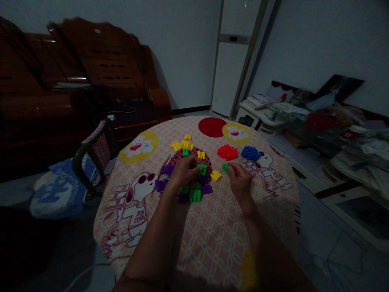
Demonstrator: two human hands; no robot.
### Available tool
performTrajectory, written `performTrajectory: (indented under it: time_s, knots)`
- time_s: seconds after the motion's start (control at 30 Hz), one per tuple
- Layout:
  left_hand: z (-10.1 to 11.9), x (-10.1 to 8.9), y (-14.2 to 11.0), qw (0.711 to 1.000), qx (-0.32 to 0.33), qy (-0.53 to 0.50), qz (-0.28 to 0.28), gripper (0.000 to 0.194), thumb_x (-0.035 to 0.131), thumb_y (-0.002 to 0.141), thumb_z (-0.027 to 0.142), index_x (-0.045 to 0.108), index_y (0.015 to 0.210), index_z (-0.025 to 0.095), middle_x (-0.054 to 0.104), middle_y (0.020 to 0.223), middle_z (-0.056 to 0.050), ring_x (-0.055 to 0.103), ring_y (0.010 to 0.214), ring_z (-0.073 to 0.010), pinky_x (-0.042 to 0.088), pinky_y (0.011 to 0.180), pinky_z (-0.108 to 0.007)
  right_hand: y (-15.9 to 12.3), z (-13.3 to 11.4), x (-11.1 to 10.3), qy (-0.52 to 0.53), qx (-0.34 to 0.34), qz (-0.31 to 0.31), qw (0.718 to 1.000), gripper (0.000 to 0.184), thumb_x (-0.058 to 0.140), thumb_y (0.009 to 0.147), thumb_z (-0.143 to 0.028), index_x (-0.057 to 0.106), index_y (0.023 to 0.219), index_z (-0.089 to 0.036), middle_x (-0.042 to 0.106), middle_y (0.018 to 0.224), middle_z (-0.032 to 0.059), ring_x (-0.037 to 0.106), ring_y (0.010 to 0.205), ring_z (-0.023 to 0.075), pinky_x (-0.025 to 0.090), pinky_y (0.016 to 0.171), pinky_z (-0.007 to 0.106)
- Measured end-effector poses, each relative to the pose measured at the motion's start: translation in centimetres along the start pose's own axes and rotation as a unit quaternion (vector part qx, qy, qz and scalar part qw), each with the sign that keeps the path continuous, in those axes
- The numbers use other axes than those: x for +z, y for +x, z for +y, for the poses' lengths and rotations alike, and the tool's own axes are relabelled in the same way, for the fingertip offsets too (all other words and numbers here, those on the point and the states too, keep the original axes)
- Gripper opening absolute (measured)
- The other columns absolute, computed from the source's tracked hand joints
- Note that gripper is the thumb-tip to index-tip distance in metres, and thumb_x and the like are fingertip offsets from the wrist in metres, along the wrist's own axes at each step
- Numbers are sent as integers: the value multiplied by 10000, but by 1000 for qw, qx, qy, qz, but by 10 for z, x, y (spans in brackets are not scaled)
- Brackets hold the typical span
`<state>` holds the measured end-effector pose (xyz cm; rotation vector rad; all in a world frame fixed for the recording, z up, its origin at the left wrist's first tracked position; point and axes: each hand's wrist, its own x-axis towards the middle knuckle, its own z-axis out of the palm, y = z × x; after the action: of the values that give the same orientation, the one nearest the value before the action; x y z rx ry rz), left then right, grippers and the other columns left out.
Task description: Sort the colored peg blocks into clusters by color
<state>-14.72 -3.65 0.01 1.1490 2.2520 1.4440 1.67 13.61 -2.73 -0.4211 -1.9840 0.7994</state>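
My right hand [241, 179] pinches a small green building block [225, 167] just above the tablecloth, right of the pile. My left hand [184, 173] reaches over the pile, its fingers closed on another green block [201, 169]. Beneath it lies a round, reddish-brown openwork tray or mat [207, 156], partly hidden by the hand. Purple blocks [161, 185], green blocks [195, 195] and yellow blocks [186, 144] lie on and around it. One yellow piece [216, 175] rests between my hands. Further back sit a red block cluster [227, 152] and a blue block cluster [251, 153].
A patterned cloth [209, 239] covers the round table. A chair [94, 158] stands at its left, with a wooden sofa [106, 69] behind. To the right runs a cluttered low cabinet [328, 186]. A tall white appliance [232, 73] stands at the back.
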Motion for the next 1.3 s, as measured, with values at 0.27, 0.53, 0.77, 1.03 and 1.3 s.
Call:
performTrajectory:
  time_s: [0.27, 0.53, 0.77, 1.03, 1.3]
  knots:
    - [20, 23, -4, 991, 52, -102, -63, 147, 687, 754, 241, 676, 869, 150, 662, 748, -5, 588, 658, -128, 422, 601, -224, -11, -19, 18, 101, 8, -166, 981, 250, 634, 876, -308, 752, 1073, -209, 758, 979, 86, 687, 818, 202, 554, 771, 325]
    - [31, 36, -8, 993, 52, -100, -29, 149, 698, 754, 252, 677, 874, 166, 696, 789, -7, 631, 721, -138, 483, 673, -236, -4, -14, 4, 201, 179, -280, 922, 222, 712, 754, -336, 703, 924, -193, 557, 595, -64, 572, 535, 121, 455, 518, 226]
    - [18, 44, -4, 991, 27, -125, -38, 297, 715, 742, 269, 706, 1022, 173, 745, 938, -53, 696, 867, -200, 551, 807, -312, 12, -7, -14, 137, 212, -176, 952, 209, 693, 738, -398, 685, 755, -189, 658, 639, -8, 635, 572, 164, 488, 527, 260]
    - [5, 50, -1, 988, -4, -151, -15, 248, 694, 776, 290, 700, 986, 160, 751, 959, -76, 712, 887, -212, 572, 822, -336, 22, 10, -32, 5, 146, -50, 988, 230, 672, 745, -411, 719, 709, -188, 713, 659, 38, 658, 601, 202, 503, 580, 302]
    - [-1, 48, -1, 992, -4, -126, -7, 262, 672, 806, 355, 701, 968, 151, 755, 913, -78, 705, 845, -214, 554, 783, -326, 4, 7, -9, -102, 79, -133, 983, 153, 662, 818, -356, 671, 755, -216, 723, 721, 39, 667, 651, 192, 467, 629, 283]
